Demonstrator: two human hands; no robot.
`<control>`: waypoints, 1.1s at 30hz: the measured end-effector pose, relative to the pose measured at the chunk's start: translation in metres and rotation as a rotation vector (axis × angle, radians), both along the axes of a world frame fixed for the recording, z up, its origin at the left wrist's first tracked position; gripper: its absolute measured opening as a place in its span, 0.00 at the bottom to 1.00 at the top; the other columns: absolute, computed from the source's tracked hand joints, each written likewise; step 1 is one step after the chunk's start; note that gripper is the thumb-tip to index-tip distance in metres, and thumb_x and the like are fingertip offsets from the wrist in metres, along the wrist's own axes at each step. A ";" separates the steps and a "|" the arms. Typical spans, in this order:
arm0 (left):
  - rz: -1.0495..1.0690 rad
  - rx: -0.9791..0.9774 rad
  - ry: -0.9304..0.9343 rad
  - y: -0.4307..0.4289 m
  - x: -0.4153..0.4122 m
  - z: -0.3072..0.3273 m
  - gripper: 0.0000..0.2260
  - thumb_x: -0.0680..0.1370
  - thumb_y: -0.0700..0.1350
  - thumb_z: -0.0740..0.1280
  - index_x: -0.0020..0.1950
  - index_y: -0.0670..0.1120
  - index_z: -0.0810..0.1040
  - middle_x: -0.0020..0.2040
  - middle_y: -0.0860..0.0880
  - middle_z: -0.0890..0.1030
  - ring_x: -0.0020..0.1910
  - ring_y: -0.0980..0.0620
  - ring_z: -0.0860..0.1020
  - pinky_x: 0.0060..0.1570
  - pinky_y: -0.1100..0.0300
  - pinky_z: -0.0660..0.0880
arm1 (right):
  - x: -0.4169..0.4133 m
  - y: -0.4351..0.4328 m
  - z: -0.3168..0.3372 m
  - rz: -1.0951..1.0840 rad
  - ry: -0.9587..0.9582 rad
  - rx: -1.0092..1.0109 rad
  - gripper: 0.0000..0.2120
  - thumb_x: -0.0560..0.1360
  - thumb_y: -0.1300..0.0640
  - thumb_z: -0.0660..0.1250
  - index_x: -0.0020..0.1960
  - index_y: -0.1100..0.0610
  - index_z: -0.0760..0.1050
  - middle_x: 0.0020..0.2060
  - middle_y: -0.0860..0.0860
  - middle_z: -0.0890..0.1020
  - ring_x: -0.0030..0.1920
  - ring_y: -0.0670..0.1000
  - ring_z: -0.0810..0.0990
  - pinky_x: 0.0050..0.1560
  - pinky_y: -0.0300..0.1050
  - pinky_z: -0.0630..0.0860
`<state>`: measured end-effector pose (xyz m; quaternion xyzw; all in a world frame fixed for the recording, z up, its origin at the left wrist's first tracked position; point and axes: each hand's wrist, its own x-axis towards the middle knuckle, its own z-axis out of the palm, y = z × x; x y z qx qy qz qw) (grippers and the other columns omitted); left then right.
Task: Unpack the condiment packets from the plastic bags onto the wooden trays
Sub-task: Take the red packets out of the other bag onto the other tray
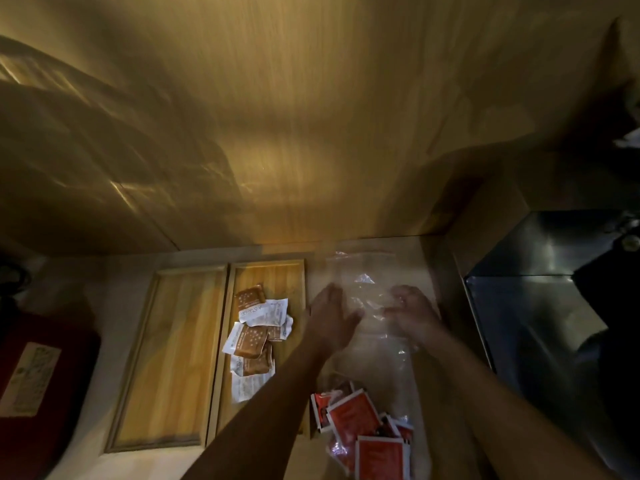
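Head view: my left hand [330, 315] lies spread and my right hand [414, 313] pinches the limp, slippery clear plastic bag [367, 292] between them on the desk [114, 320]; light red packets [363, 427] near my wrists, best gripped at the bag's edges.

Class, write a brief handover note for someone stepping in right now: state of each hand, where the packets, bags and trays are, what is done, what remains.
Left hand: open, flat on the clear plastic bag.
Right hand: fingers curled on the same bag; grip unclear.
Brown and white packets: piled on the right wooden tray, done.
Left wooden tray: bare.
Red packets: in a heap nearer the person, right of the trays, apparently still in plastic.
Left to do: get the red packets onto a tray, probably the left one.
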<state>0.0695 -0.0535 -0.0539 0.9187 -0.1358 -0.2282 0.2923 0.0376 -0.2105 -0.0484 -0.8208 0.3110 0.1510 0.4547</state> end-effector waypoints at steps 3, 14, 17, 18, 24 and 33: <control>-0.136 0.239 -0.003 0.000 -0.004 -0.013 0.33 0.78 0.59 0.55 0.76 0.43 0.50 0.78 0.44 0.48 0.77 0.46 0.46 0.74 0.48 0.48 | -0.007 0.004 -0.006 0.266 0.036 -0.277 0.27 0.71 0.54 0.64 0.69 0.52 0.65 0.73 0.49 0.61 0.71 0.55 0.60 0.70 0.51 0.58; 0.153 0.116 -0.056 0.019 -0.032 0.033 0.16 0.77 0.49 0.62 0.61 0.42 0.70 0.59 0.42 0.77 0.57 0.43 0.77 0.52 0.53 0.73 | -0.046 0.015 0.012 -0.142 -0.133 -0.218 0.07 0.73 0.60 0.61 0.47 0.59 0.76 0.49 0.58 0.81 0.48 0.56 0.79 0.49 0.47 0.75; 0.074 0.197 0.053 0.029 -0.060 0.030 0.18 0.77 0.53 0.62 0.60 0.42 0.69 0.56 0.42 0.79 0.54 0.43 0.79 0.49 0.54 0.75 | -0.076 0.026 0.007 -0.206 -0.060 -0.151 0.04 0.72 0.58 0.62 0.44 0.56 0.75 0.44 0.55 0.83 0.43 0.54 0.79 0.45 0.47 0.76; 0.084 0.189 0.104 0.031 -0.068 0.028 0.19 0.76 0.54 0.62 0.60 0.42 0.68 0.56 0.42 0.79 0.53 0.43 0.79 0.50 0.53 0.75 | -0.085 0.029 0.004 -0.227 -0.021 -0.122 0.05 0.71 0.57 0.62 0.45 0.56 0.75 0.44 0.54 0.82 0.43 0.54 0.79 0.45 0.48 0.77; 0.239 0.041 0.197 0.032 -0.082 0.020 0.16 0.76 0.47 0.64 0.59 0.39 0.71 0.54 0.42 0.81 0.52 0.45 0.80 0.43 0.59 0.71 | -0.105 0.039 -0.006 -0.314 0.112 0.102 0.12 0.69 0.54 0.66 0.49 0.57 0.74 0.44 0.54 0.81 0.45 0.55 0.81 0.47 0.53 0.79; 0.402 -0.301 0.452 0.050 -0.086 0.033 0.08 0.73 0.35 0.64 0.38 0.40 0.81 0.37 0.41 0.83 0.34 0.47 0.80 0.39 0.55 0.75 | -0.125 0.043 0.013 -0.472 -0.053 0.436 0.02 0.69 0.68 0.64 0.38 0.65 0.74 0.36 0.63 0.78 0.37 0.57 0.76 0.38 0.50 0.72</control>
